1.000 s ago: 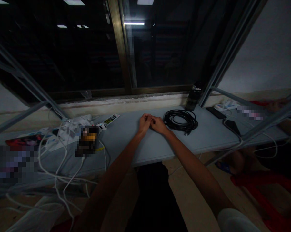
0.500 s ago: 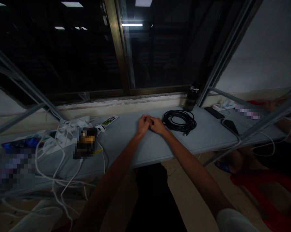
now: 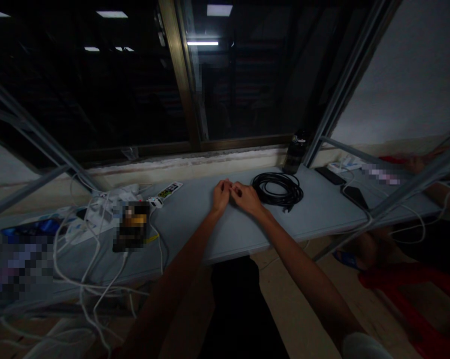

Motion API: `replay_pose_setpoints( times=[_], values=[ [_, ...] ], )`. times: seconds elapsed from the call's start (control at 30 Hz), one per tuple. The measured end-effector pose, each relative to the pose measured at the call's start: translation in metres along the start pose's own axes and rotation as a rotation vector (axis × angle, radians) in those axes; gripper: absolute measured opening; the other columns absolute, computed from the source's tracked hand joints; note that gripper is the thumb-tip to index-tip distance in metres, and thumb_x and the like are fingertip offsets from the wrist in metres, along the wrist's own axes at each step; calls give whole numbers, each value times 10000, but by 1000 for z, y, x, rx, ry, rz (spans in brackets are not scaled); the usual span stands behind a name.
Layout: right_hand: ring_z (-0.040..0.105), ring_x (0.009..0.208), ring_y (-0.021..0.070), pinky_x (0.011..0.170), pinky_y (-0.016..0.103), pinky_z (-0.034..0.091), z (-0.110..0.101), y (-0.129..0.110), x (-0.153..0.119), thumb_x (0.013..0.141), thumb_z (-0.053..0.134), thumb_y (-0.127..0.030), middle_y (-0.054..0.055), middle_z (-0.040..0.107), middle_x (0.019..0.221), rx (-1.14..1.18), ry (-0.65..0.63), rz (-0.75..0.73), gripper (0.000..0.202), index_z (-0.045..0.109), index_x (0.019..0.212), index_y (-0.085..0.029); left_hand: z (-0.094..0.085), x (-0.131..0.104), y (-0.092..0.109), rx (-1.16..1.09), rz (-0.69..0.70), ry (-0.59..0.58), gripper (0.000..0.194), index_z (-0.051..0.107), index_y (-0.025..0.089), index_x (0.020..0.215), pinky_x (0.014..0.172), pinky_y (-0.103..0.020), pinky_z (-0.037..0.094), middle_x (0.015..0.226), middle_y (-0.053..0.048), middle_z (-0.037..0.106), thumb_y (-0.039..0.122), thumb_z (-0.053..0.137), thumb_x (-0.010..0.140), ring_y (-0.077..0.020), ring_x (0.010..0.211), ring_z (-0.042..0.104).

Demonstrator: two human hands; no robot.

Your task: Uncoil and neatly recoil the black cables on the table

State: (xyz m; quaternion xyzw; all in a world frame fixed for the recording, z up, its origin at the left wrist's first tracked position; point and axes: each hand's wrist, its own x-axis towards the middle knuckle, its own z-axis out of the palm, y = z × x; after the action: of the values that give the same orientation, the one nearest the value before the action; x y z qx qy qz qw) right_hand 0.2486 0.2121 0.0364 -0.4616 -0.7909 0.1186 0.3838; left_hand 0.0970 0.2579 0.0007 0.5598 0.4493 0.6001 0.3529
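My left hand (image 3: 221,196) and my right hand (image 3: 245,196) meet at the fingertips above the middle of the grey table (image 3: 232,234). Both have their fingers curled and pinched together. Whatever lies between the fingertips is too small and dark to make out. Just right of my right hand lies a coiled black cable (image 3: 277,189), with its plug end toward the front. A dark bottle (image 3: 295,153) stands behind the coil, near the window.
At the left are a phone-like device (image 3: 132,225), a black-and-white card (image 3: 170,191) and tangled white cords (image 3: 94,279). Metal posts slant up on both sides. Beyond the right post are a black phone (image 3: 330,175), another person's arm and a red stool (image 3: 400,279).
My right hand has turned slightly, its back raised more, while the fingertips of both hands stay together. The whole view has shifted a little; the objects on the table lie as before.
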Motion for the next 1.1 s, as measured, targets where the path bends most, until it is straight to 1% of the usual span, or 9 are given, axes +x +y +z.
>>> replay_pose_setpoints(
  times=[0.17, 0.23, 0.33, 0.4, 0.5, 0.63, 0.83, 0.97, 1.1],
  values=[
    [671, 1178, 349, 1042, 425, 489, -63, 10, -46, 1165, 607, -417, 167, 743, 1245, -401, 192, -39, 291, 718, 1280, -173, 2, 2, -2, 6, -14, -1, 418, 709, 187, 1008, 839, -264, 555, 1011, -91, 767, 483, 466, 1177, -182, 911, 710],
    [665, 1202, 382, 1027, 443, 494, -86, 21, -62, 1137, 673, -410, 185, 740, 1253, -567, 124, 33, 268, 732, 1240, -170, 5, 2, -1, 8, -17, -11, 412, 706, 190, 997, 835, -265, 552, 1014, -92, 768, 480, 475, 1175, -184, 912, 706],
    [721, 1065, 323, 896, 369, 502, -105, 33, -76, 1182, 600, -340, 151, 761, 1140, -649, -62, 133, 212, 730, 1124, -183, 10, -2, 3, 16, -19, -38, 406, 701, 195, 968, 839, -266, 550, 997, -81, 770, 498, 516, 1166, -184, 906, 706],
    [742, 1005, 280, 798, 322, 478, -107, 36, -78, 1222, 535, -348, 129, 769, 1141, -628, -134, 165, 258, 718, 1127, -193, 11, -6, 8, 23, -12, -64, 402, 704, 196, 961, 852, -268, 551, 976, -73, 771, 505, 541, 1159, -186, 909, 713],
    [758, 992, 265, 728, 298, 444, -102, 33, -74, 1209, 615, -435, 108, 779, 1181, -592, -177, 186, 250, 700, 1176, -203, 11, -11, 15, 40, 6, -100, 395, 716, 194, 961, 897, -280, 554, 952, -67, 773, 504, 566, 1155, -193, 925, 726],
    [770, 1005, 266, 710, 293, 426, -97, 30, -62, 1175, 654, -381, 100, 795, 1159, -550, -215, 209, 182, 691, 1150, -205, 11, -14, 22, 65, 28, -138, 373, 712, 192, 948, 950, -295, 547, 939, -63, 778, 479, 589, 1152, -197, 932, 737],
    [757, 831, 260, 751, 329, 512, -124, 47, -52, 1143, 539, -451, 97, 783, 929, -252, -4, 262, 302, 691, 1105, -193, 16, -17, 26, 89, 50, -192, 379, 702, 203, 944, 947, -285, 544, 970, -50, 786, 497, 588, 1156, -189, 942, 740],
    [733, 707, 230, 710, 323, 556, -133, 56, -53, 1120, 540, -485, 58, 764, 853, -27, -8, 274, 347, 658, 1240, -182, 23, -25, 28, 92, 68, -249, 371, 707, 213, 981, 901, -287, 551, 956, -42, 782, 521, 589, 1152, -194, 917, 739],
    [768, 908, 270, 879, 378, 606, -118, 59, -54, 1036, 751, -457, 105, 778, 1033, -236, 28, 229, 355, 690, 1243, -175, 29, -37, 33, 88, 104, -328, 309, 719, 223, 1037, 833, -290, 549, 978, -43, 791, 501, 622, 1129, -201, 881, 733]
  ],
)
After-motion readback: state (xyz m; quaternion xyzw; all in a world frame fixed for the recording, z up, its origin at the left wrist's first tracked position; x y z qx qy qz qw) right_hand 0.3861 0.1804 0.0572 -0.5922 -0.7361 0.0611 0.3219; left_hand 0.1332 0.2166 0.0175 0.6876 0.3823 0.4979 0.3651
